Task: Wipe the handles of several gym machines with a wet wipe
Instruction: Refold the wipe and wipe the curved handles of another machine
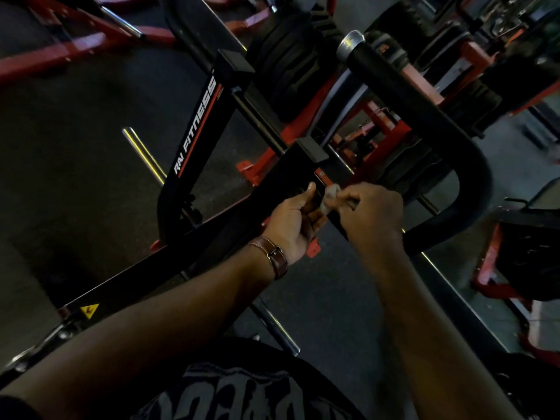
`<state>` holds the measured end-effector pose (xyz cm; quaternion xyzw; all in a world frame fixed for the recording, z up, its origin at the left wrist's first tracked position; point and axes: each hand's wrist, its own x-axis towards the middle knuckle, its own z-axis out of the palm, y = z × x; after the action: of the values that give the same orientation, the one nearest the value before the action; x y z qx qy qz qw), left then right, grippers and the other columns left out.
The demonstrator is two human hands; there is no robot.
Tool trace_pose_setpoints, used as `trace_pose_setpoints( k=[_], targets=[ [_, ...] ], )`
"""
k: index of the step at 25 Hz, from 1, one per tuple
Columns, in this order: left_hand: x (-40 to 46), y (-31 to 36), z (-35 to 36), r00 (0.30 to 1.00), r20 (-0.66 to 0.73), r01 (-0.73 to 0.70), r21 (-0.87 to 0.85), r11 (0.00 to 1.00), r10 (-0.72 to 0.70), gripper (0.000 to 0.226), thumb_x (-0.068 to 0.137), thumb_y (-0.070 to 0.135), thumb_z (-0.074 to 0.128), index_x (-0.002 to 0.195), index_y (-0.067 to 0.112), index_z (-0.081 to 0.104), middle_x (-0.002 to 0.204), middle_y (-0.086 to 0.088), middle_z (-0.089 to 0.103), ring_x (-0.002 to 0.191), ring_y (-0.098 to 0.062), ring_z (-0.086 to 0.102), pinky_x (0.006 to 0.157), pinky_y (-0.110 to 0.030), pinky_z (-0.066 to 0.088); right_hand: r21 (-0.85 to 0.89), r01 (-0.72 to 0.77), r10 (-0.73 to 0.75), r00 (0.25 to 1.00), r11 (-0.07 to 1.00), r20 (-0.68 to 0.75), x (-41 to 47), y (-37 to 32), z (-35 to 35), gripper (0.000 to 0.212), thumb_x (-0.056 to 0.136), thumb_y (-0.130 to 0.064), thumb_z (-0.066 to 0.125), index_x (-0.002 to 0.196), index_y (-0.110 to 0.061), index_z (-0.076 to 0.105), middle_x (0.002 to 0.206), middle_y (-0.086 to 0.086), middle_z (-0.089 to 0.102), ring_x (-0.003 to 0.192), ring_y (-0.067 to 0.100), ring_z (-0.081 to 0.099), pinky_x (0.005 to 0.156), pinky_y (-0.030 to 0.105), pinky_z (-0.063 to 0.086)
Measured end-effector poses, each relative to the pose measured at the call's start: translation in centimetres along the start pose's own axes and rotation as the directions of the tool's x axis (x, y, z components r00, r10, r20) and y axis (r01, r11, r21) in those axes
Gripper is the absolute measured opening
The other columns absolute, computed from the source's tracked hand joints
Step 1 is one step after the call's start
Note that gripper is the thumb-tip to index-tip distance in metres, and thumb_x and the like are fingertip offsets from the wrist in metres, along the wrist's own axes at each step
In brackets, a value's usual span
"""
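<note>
Grey and crumpled, the wet wipe sits bunched between the two hands, in front of the chest and low against the machine's frame. The right hand has its fingers curled and pinches one side of the wipe; the left hand, with a brown leather watch strap at the wrist, is curled on the other side, thumb up, and appears to hold the wipe's near edge, though the dim light makes the exact contact hard to read. What the next move likely turns on is the thick black handle: it lies above and to the right of the hands, its long axis running diagonally from a shiny metal end cap at upper centre down to a rounded bend at the right. The right hand is the nearer one to it. The handle looks matte and padded, a smooth tube, while the black frame bar with white lettering is flat-sided and hard. Ribbed black weight plates stand behind, on red steel supports.
</note>
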<state>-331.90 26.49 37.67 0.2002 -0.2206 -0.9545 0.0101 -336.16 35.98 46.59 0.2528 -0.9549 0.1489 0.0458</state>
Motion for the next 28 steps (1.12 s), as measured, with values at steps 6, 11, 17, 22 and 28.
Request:
trace_pose_setpoints(
  k=[6, 11, 17, 22, 28],
  targets=[
    [0.4, 0.1, -0.7, 1.000, -0.013, 0.005, 0.013, 1.000, -0.004, 0.025, 0.097, 0.029, 0.062, 0.100, 0.006, 0.071, 0.097, -0.011, 0.073, 0.083, -0.018, 0.068, 0.077, -0.026, 0.055, -0.270, 0.271, -0.319, 0.936, 0.924, -0.152, -3.8, 2.1, 1.4, 0.020, 0.093, -0.020, 0.056, 0.084, -0.011, 0.072, 0.077, 0.003, 0.055, 0.069, 0.018, 0.048, 0.061, 0.023, 0.027],
    [0.6, -0.2, -0.5, 1.000, -0.008, 0.030, -0.005, 1.000, -0.030, 0.027, 0.097, 0.028, 0.060, 0.079, 0.012, 0.073, 0.084, -0.005, 0.071, 0.075, -0.016, 0.066, 0.074, -0.024, 0.052, -0.265, 0.335, -0.385, 0.909, 0.904, -0.162, -2.6, 2.1, 3.1, 0.015, 0.090, -0.021, 0.063, 0.084, -0.008, 0.068, 0.083, 0.005, 0.056, 0.072, 0.021, 0.054, 0.051, 0.032, 0.044],
    [0.6, 0.2, -0.5, 0.999, -0.007, 0.033, -0.029, 0.999, -0.033, 0.023, 0.095, 0.030, 0.064, 0.084, 0.010, 0.068, 0.087, -0.008, 0.067, 0.070, -0.013, 0.061, 0.069, -0.023, 0.051, -0.141, 0.238, -0.262, 0.947, 0.961, -0.187, -1.7, 0.4, 2.8, 0.010, 0.087, -0.013, 0.068, 0.078, -0.011, 0.070, 0.078, -0.006, 0.044, 0.064, 0.010, 0.045, 0.051, 0.017, 0.025],
    [0.5, 0.3, -0.7, 0.999, -0.041, 0.019, -0.020, 1.000, -0.020, 0.027, 0.096, 0.028, 0.062, 0.105, 0.003, 0.071, 0.097, -0.010, 0.073, 0.084, -0.018, 0.067, 0.081, -0.028, 0.055, -0.289, 0.317, -0.371, 0.916, 0.903, -0.155, -3.6, 1.7, 3.2, 0.008, 0.093, -0.010, 0.059, 0.090, -0.008, 0.067, 0.088, 0.004, 0.055, 0.073, 0.018, 0.051, 0.055, 0.028, 0.043],
    [0.8, -0.3, -0.3, 0.997, -0.066, -0.038, 0.100, 0.994, 0.044, 0.029, 0.091, 0.028, 0.071, 0.107, 0.004, 0.067, 0.104, -0.015, 0.069, 0.097, -0.027, 0.064, 0.089, -0.037, 0.053, 0.375, 0.163, 0.016, 0.902, 0.913, -0.431, -8.6, 4.2, 4.7, 0.011, 0.080, -0.009, 0.082, 0.085, -0.003, 0.074, 0.083, 0.002, 0.067, 0.070, 0.005, 0.061, 0.061, 0.020, 0.051]
  ],
)
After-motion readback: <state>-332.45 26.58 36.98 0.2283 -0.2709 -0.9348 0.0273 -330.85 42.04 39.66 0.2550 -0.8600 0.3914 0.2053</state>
